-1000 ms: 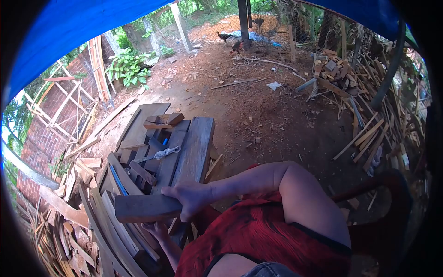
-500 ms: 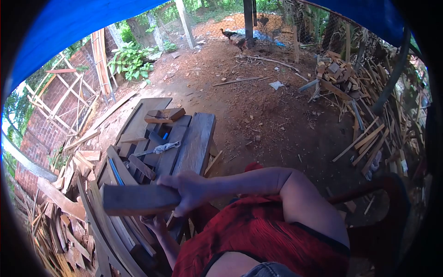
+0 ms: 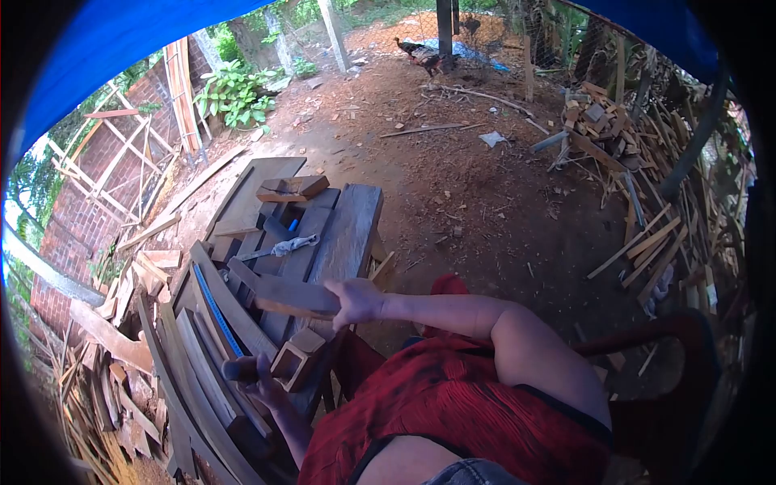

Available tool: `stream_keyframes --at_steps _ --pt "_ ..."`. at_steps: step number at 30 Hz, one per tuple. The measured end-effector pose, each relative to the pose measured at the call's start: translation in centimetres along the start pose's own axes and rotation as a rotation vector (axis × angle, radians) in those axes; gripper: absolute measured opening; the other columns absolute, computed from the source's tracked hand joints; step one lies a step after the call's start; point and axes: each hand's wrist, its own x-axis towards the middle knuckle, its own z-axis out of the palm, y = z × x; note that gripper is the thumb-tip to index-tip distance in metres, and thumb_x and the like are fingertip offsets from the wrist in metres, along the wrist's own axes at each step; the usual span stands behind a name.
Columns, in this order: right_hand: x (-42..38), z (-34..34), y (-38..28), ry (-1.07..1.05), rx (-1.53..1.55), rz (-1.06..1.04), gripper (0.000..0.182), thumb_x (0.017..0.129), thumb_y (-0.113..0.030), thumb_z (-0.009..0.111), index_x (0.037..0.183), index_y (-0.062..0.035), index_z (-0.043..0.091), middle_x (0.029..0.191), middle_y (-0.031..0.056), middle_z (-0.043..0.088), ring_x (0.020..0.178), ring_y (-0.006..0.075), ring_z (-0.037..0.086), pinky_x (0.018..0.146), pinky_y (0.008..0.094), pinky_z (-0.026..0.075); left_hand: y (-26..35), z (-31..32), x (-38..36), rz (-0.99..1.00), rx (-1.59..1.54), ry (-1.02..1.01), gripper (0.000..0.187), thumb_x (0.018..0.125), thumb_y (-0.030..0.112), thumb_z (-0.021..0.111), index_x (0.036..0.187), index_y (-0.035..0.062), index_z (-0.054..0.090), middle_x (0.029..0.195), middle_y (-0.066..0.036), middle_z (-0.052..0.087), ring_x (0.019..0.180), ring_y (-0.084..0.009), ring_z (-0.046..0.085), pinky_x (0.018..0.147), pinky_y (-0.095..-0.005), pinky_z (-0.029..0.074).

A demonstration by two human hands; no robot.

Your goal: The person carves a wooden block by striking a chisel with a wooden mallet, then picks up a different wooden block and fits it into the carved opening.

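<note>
My right hand (image 3: 356,302) grips the end of a thick wooden block (image 3: 296,297) above the workbench (image 3: 347,234). Lower left, my left hand (image 3: 265,386) is closed around a short dark object (image 3: 240,369), which I cannot identify. Between the hands is a small wooden piece with a square opening (image 3: 297,357). A light cloth-like item (image 3: 295,244) lies on the boards beyond the block, near a notched wooden block (image 3: 292,188). A blue strip (image 3: 217,311) runs along the boards on the left.
Long curved boards (image 3: 182,380) lie along the bench's left side, with scrap wood (image 3: 113,339) beyond. At the right are a wood pile (image 3: 610,133) and a dark red chair (image 3: 679,356). Birds (image 3: 424,56) stand near a post (image 3: 444,28).
My right hand and its block have moved forward, away from my body. The piece with the square opening and the dark object in my left hand have come into view.
</note>
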Motion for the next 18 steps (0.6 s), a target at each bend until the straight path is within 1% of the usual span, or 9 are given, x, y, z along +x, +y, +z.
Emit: stream_keyframes --at_steps 1,3,5,7,9,11,12,14,18 --pt "-0.1 0.9 1.5 0.012 -0.054 0.079 0.067 0.051 -0.034 0.08 0.102 -0.0012 0.052 0.089 0.0205 0.065 0.086 0.038 0.064 0.074 0.0449 0.049 0.5 -0.1 0.2 0.002 0.004 0.007 0.017 0.076 0.008 0.072 0.083 0.008 0.057 0.071 0.0 0.054 0.064 -0.0109 0.052 0.065 -0.0268 0.044" --pt "-0.2 2.5 4.0 0.012 -0.107 0.15 0.064 0.05 -0.034 0.08 0.098 -0.0014 0.051 0.087 0.0202 0.065 0.084 0.0379 0.064 0.073 0.0456 0.05 1.2 -0.4 0.5 -0.122 -0.031 0.221 0.017 0.079 0.013 0.07 0.08 0.0079 0.055 0.064 0.0 0.051 0.057 -0.0097 0.051 0.057 -0.0247 0.042" --pt "-0.3 3.8 5.9 -0.014 -0.162 0.251 0.064 0.05 -0.032 0.08 0.097 -0.002 0.049 0.085 0.0199 0.065 0.082 0.0375 0.065 0.071 0.0464 0.05 1.1 -0.6 1.0 -0.064 -0.003 0.356 0.019 0.081 0.017 0.069 0.078 0.0076 0.053 0.059 0.0 0.048 0.051 -0.009 0.047 0.051 -0.0229 0.039" --pt "-0.3 4.4 6.3 -0.029 -0.18 0.241 0.063 0.051 -0.03 0.078 0.099 -0.0019 0.049 0.085 0.0195 0.066 0.082 0.0371 0.065 0.071 0.0456 0.051 -0.5 -2.1 1.7 -0.152 -0.072 0.552 0.02 0.08 0.018 0.07 0.079 0.0075 0.053 0.059 0.0 0.047 0.051 -0.0086 0.046 0.051 -0.0218 0.038" --pt "-0.1 4.6 6.1 -0.039 -0.199 0.239 0.062 0.052 -0.027 0.076 0.101 -0.0017 0.049 0.085 0.0191 0.066 0.083 0.0367 0.066 0.071 0.0449 0.051 -0.9 -2.4 1.4 -0.166 -0.103 0.578 0.021 0.079 0.018 0.07 0.079 0.0079 0.053 0.06 -0.001 0.047 0.051 -0.0089 0.046 0.049 -0.0217 0.037" --pt "0.7 4.2 5.2 -0.159 -0.28 0.241 0.062 0.055 -0.024 0.077 0.104 -0.0011 0.048 0.089 0.0184 0.067 0.086 0.0349 0.066 0.074 0.0438 0.052 0.4 -1.3 0.3 -0.067 -0.03 0.392 0.019 0.078 0.015 0.069 0.08 0.0088 0.052 0.065 -0.002 0.05 0.054 -0.0095 0.048 0.049 -0.0219 0.038" --pt "1.2 4.3 5.1 -0.163 -0.279 0.242 0.062 0.055 -0.024 0.077 0.104 -0.0011 0.048 0.089 0.0184 0.067 0.086 0.0349 0.066 0.074 0.0438 0.052 0.3 -1.4 0.0 -0.07 -0.027 0.393 0.019 0.078 0.015 0.069 0.08 0.0088 0.052 0.065 -0.002 0.05 0.054 -0.0095 0.048 0.049 -0.0219 0.038" --pt "2.2 4.7 5.1 -0.173 -0.316 0.27 0.062 0.056 -0.024 0.077 0.104 -0.0025 0.045 0.09 0.0191 0.066 0.089 0.0352 0.065 0.077 0.0435 0.052 0.4 -1.8 -0.4 0.088 -0.027 -0.098 0.017 0.077 0.011 0.068 0.082 0.0091 0.052 0.071 -0.003 0.053 0.058 -0.0105 0.051 0.049 -0.0224 0.039" --pt "2.9 5.9 5.2 -0.095 -0.333 0.223 0.06 0.057 -0.021 0.075 0.106 -0.003 0.045 0.092 0.0193 0.066 0.091 0.0353 0.065 0.08 0.0431 0.052 1.8 -1.4 1.2 -0.102 -0.186 -0.144 0.017 0.077 0.009 0.067 0.084 0.0093 0.052 0.075 -0.004 0.055 0.059 -0.0107 0.053 0.051 -0.0225 0.04"
